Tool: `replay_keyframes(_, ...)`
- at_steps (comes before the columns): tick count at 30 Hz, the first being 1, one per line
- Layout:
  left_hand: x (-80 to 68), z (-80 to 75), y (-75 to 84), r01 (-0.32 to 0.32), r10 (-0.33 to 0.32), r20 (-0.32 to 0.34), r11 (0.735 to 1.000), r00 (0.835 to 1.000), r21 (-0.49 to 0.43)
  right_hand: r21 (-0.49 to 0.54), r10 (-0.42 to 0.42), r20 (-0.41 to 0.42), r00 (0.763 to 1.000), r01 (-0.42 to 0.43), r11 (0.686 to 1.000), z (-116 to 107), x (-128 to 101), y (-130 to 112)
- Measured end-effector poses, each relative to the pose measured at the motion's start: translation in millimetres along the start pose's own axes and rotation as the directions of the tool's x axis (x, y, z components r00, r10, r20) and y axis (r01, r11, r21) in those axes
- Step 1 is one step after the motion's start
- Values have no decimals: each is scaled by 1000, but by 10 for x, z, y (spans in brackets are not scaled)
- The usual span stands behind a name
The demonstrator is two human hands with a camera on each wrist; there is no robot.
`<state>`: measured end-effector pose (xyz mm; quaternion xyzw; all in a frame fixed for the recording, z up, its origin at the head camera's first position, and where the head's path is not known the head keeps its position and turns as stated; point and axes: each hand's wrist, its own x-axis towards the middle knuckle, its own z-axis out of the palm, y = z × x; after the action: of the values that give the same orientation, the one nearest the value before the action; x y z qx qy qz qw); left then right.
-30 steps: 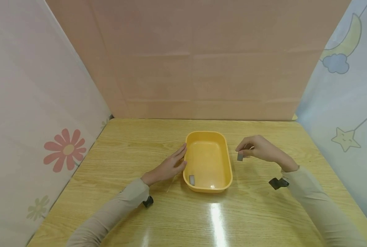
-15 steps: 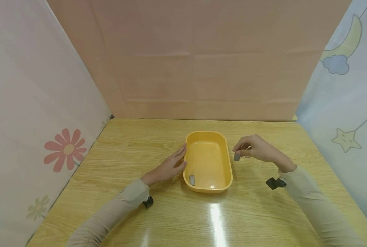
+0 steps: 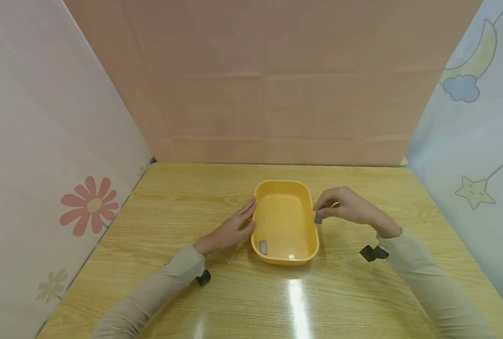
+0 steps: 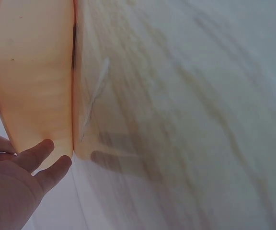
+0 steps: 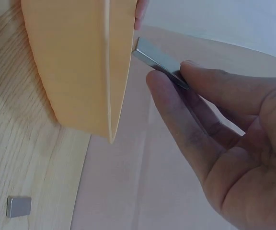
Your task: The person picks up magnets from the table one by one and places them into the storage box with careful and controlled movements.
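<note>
Where the right hand (image 3: 353,207) has it pinched, the block (image 5: 158,62) looks flat, grey, rectangular.

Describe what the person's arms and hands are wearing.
Both arms are covered by long beige sleeves that end at the wrists. The left hand and right hand are bare, with no gloves and no rings visible. A small black device is strapped under each wrist: the left wrist device and the right wrist device.

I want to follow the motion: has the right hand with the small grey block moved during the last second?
Yes. The right hand, pinching the grey block, has shifted left toward the yellow tray; the block is now at the tray's right rim.
</note>
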<state>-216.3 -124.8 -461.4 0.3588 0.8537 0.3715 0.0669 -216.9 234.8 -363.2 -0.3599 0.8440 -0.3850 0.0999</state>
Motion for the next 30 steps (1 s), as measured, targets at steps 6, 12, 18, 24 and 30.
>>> replay_keyframes(6, -5, 3, 1, 5, -5, 2, 1000, 1000, 2, 1, -15, 14, 1000, 15, 1000, 84, 53, -33)
replay_keyframes(12, -6, -1, 13, -5, 5, -4, 1000, 1000, 6, 17, -8, 46, 999, 8, 1000, 144, 91, -78)
replay_keyframes(18, -3, -7, 30, -3, 4, -3, 1000, 1000, 10, 63, -39, 87, 995, 33, 997, 187, 125, -51)
replay_keyframes(24, -5, -1, 34, 8, -8, 0, 1000, 1000, -1, 88, -44, 129, 991, 32, 996, 215, 160, -25)
replay_keyframes(30, -2, -1, 37, 9, -9, 4, 1000, 1000, -8, 114, -60, 127, 990, 45, 993, 261, 197, -15)
